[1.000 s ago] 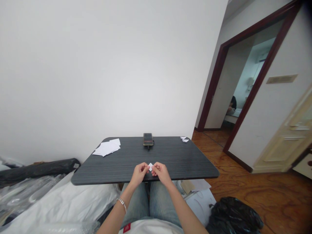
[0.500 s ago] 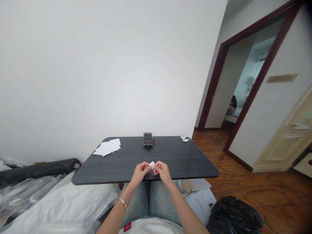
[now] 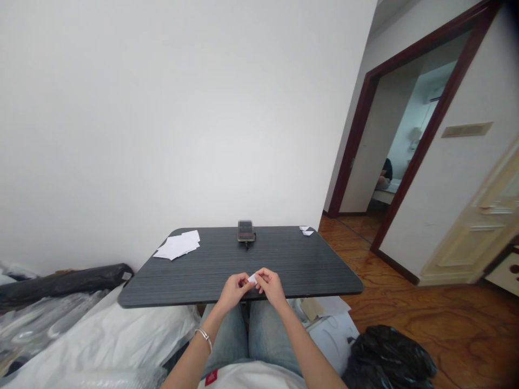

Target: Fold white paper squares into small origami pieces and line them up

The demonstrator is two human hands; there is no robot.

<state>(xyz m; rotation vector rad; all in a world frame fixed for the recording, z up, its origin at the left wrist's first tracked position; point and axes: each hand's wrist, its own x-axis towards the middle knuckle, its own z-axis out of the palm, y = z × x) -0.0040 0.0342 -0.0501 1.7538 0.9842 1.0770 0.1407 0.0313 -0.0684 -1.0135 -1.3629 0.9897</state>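
Small white paper [image 3: 252, 279], one, pinched by left hand [image 3: 232, 289] and right hand [image 3: 271, 285]. White sheets [image 3: 177, 246], on dark table [image 3: 300, 262]

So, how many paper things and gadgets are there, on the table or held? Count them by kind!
Held paper: 1
Small papers, far right corner: 2
Paper pile: 1
Dark device: 1
Total: 5, counting the pile as one

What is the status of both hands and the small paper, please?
Left hand, right hand: both pinching small white paper. White sheets at left. Propped device beyond, apart from both hands.
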